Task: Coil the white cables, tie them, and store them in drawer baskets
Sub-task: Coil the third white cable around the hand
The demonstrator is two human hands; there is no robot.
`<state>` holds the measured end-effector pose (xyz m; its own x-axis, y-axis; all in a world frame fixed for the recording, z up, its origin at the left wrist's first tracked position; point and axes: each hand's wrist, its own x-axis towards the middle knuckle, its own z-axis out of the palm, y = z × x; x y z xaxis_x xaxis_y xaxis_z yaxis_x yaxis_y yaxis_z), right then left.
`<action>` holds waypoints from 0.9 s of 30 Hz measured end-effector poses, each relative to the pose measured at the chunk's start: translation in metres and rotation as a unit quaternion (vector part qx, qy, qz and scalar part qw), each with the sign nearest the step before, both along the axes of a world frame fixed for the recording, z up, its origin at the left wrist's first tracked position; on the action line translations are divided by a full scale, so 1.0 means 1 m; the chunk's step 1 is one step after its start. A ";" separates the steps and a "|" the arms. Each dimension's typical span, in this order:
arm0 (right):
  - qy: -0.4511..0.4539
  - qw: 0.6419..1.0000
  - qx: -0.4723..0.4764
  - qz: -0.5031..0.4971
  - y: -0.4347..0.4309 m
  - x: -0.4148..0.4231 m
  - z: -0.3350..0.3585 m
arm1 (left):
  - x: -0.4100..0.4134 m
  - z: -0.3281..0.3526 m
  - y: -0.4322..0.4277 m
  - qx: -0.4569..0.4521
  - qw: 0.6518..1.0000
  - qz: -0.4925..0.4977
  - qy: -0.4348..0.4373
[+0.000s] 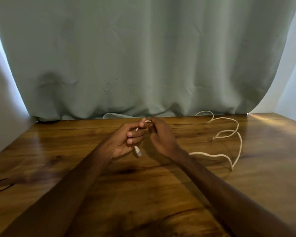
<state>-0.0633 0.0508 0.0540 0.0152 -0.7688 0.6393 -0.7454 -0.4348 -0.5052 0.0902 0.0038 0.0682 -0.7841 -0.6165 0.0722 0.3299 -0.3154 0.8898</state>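
Green curtain (pixel 143 57) hides the wooden table's (pixel 143 189) far edge. The white cable (pixel 236 132) loops loosely at right and passes behind the right wrist. The left hand (pixel 125 141) curls round its end, with the plug (pixel 138 152) hanging below. The right hand (pixel 161 135), back to the camera, pinches the bend above. A blurred black band (pixel 1 185) lies near the left edge.

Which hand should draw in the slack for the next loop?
Probably the right hand: the cable lies slack on its side, while the left hand grips the end above the plug.
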 end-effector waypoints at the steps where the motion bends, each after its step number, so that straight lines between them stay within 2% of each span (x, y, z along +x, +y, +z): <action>1: -0.013 1.000 -0.010 -0.006 -0.003 -0.003 -0.002 | 0.000 0.001 0.000 0.008 1.000 -0.001 0.012; 5: -0.065 0.998 0.003 0.004 -0.006 -0.011 -0.003 | -0.003 0.003 0.002 0.028 0.998 0.024 0.052; 12: -0.123 0.987 0.098 0.015 -0.010 -0.028 -0.019 | -0.013 0.000 0.010 0.035 0.994 0.040 0.094; 18: -0.079 0.989 0.120 0.021 -0.017 -0.033 -0.033 | -0.014 -0.006 0.006 0.024 0.994 -0.026 0.103; 24: 0.037 0.989 0.120 0.075 -0.016 -0.026 -0.035 | -0.017 -0.014 -0.001 0.017 0.991 -0.054 0.117; 27: 0.038 0.992 0.093 0.071 -0.018 -0.026 -0.040 | -0.015 -0.014 -0.002 0.013 0.993 -0.059 0.102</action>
<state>-0.0892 0.0324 0.0140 0.1733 -0.8605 0.4791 -0.7223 -0.4418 -0.5321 0.0754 0.0017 0.0541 -0.8216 -0.5249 0.2224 0.4622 -0.3847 0.7990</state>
